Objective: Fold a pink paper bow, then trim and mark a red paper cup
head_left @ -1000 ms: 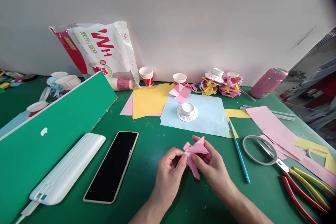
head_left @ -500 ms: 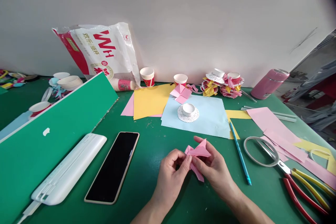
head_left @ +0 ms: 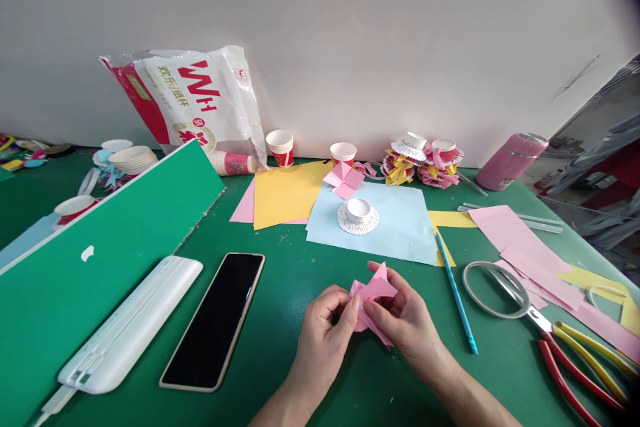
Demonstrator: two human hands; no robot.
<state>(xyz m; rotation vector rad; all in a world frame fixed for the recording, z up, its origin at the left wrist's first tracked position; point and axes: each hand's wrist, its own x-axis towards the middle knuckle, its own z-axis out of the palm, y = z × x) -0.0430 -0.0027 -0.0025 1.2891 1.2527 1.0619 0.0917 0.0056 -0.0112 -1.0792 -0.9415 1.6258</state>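
Observation:
Between my two hands, above the near middle of the green table, is a piece of folded pink paper (head_left: 379, 286) with several pointed flaps. My left hand (head_left: 327, 327) pinches its left side between thumb and fingers. On the right side, my right hand (head_left: 407, 320) grips it with the thumb in front and fingers behind. Part of the paper is hidden by the fingers. Beyond my hands, a small white cup piece with a fringed, marked rim (head_left: 358, 212) rests on light blue paper (head_left: 400, 227). A folded pink paper square (head_left: 345, 179) lies behind it.
Scissors (head_left: 545, 323) with red and yellow handles, a roll of tape (head_left: 495, 289) and a blue pencil (head_left: 457, 293) lie to the right. A phone (head_left: 215, 320) and white power strip (head_left: 135, 320) lie left, beside a green board (head_left: 125, 213). Paper cups (head_left: 281, 147) stand near the wall.
The lower flap of the pink paper looks wider and more spread. My hands have shifted only slightly, both keeping hold of the paper.

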